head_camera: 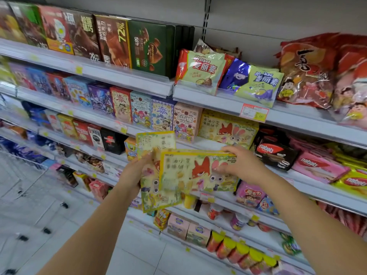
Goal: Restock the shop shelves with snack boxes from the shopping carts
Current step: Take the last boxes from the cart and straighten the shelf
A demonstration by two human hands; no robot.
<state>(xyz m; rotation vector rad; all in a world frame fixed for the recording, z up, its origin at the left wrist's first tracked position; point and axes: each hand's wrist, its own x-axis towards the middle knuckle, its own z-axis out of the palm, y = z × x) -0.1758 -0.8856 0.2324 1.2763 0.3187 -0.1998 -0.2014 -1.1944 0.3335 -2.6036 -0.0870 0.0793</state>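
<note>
At a shop's snack aisle, a person holds two yellow snack boxes printed with a cartoon fox and rabbit in front of the stocked shelves. The left hand (137,169) grips one box (156,141) by its left edge, standing it on end and slightly tilted. The right hand (240,163) clasps a second box (196,169) lying lengthwise, fingers curled over its top right edge and thumb on the printed face. The second box overlaps the front of the first. Both are held in the air, just below and to the left of a matching box (228,130) already standing on the middle shelf (83,116), beside a row of upright pastel cartons (186,120). To the right lie black (276,153) and pink wafer packs (317,167). Motion blur softens much of the print.
</note>
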